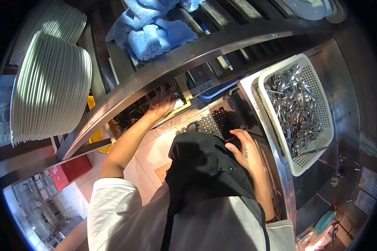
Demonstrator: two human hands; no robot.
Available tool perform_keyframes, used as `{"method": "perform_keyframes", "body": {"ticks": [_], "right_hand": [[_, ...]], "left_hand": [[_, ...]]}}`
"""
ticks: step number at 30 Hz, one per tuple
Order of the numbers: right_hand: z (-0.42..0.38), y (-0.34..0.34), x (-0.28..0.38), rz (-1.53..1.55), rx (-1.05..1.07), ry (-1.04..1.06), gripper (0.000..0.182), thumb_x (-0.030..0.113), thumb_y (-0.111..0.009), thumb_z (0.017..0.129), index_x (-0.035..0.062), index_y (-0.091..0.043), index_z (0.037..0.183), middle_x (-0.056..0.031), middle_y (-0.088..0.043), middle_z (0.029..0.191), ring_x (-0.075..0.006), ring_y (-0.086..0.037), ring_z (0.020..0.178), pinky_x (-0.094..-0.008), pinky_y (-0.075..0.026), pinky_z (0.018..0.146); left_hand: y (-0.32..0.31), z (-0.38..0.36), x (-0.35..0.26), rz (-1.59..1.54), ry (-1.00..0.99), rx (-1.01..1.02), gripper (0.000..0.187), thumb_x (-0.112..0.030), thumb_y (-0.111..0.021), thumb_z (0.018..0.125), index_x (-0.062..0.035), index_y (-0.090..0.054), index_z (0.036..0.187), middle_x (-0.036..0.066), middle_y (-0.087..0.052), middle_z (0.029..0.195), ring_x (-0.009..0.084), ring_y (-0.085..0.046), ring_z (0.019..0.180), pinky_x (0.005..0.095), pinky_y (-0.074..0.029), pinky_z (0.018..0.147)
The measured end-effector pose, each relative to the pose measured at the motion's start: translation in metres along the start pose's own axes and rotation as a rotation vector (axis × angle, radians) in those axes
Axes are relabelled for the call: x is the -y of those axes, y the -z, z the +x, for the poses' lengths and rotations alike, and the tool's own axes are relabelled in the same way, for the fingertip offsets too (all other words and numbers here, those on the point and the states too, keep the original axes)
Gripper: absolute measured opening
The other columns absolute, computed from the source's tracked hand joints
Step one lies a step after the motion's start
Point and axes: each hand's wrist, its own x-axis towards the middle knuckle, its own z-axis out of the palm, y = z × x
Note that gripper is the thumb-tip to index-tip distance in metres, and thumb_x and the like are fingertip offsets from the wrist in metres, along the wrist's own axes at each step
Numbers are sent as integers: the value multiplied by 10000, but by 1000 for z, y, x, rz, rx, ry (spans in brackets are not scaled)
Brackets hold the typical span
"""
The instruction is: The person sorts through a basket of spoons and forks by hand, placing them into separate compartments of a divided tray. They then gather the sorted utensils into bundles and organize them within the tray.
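Observation:
Under the metal shelf edge, my left hand (162,104) reaches down over a dark perforated crate (144,98). A small white item (178,103) shows beside its fingers; whether the hand grips it is too small to tell. My right hand (244,151) hangs beside the black apron (205,167), near the metal counter's edge, its fingers apart and nothing in them. To the right of that hand, a white perforated basket (296,167) on the counter holds several spoons and forks (295,104).
Stacked white plates (50,88) stand at the left. Blue cloths (155,37) lie on the slatted metal shelf (213,42) ahead. A red box (73,170) is at the lower left, and a perforated mat (209,125) lies on the tiled floor (144,154).

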Motion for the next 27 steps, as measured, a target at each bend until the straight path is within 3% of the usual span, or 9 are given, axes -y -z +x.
{"method": "perform_keyframes", "body": {"ticks": [2, 4, 8, 10, 14, 17, 19, 22, 27], "right_hand": [[1, -2, -1, 14, 1, 9, 471, 320, -665, 772, -2, -539, 1092, -173, -528, 1125, -346, -502, 1061, -391, -405, 907], [2, -5, -1, 27, 4, 18, 474, 324, -663, 773, -2, -539, 1094, -174, -528, 1125, -344, -502, 1064, -391, -403, 910], [4, -5, -2, 37, 6, 33, 475, 331, -659, 775, -1, -541, 1092, -172, -529, 1125, -343, -503, 1062, -390, -404, 909], [4, -4, -2, 42, 6, 37, 476, 334, -659, 775, -1, -542, 1093, -171, -529, 1124, -342, -504, 1062, -389, -404, 909], [4, -2, -2, 19, 1, 21, 472, 324, -662, 773, -1, -542, 1094, -172, -531, 1121, -340, -509, 1054, -387, -409, 902], [3, -1, -3, 22, 0, 13, 466, 317, -664, 772, -2, -544, 1090, -171, -534, 1119, -339, -511, 1052, -386, -410, 901], [3, -1, -3, 29, -4, 13, 463, 313, -665, 771, -2, -544, 1088, -171, -536, 1118, -339, -511, 1052, -385, -410, 901], [3, 3, -1, 33, -22, 12, 455, 305, -669, 768, -4, -551, 1080, -168, -541, 1110, -336, -523, 1035, -384, -420, 889], [-8, 40, 13, 168, -81, 28, 374, 237, -675, 775, -7, -578, 1042, -157, -581, 1026, -311, -567, 965, -347, -443, 839]], "left_hand": [[0, -1, 2, 106, -52, 4, 228, -163, -491, 779, -37, -568, 953, 250, -507, 1039, 386, -582, 809, 475, -520, 672], [19, -6, -3, -223, -12, -108, 228, -182, -495, 785, -43, -568, 951, 240, -530, 1011, 390, -574, 818, 470, -503, 745], [46, -11, -13, -11, -87, -61, 219, -192, -498, 789, -64, -575, 949, 218, -543, 948, 391, -534, 930, 450, -460, 842], [71, -15, -24, -11, 46, -273, 217, -194, -495, 789, -76, -578, 951, 187, -533, 902, 365, -473, 1024, 441, -407, 908], [81, -16, -17, -295, 179, -99, 224, -159, -510, 775, -87, -580, 975, 166, -536, 901, 353, -436, 1072, 445, -402, 899], [83, -21, -8, -475, 207, -180, 255, -119, -533, 758, -81, -576, 1006, 181, -542, 998, 353, -434, 1089, 444, -398, 898], [75, -25, 4, -619, 257, -314, 253, -51, -497, 776, -48, -583, 1015, 204, -536, 1069, 342, -535, 978, 400, -458, 814], [66, -37, 12, -791, 401, -380, 257, -30, -474, 785, -30, -577, 1021, 192, -560, 1042, 343, -537, 991, 391, -440, 846], [86, -56, -16, -673, 576, -403, 283, -95, -508, 799, -59, -570, 1072, 159, -587, 1055, 314, -551, 997, 367, -424, 886]]}}
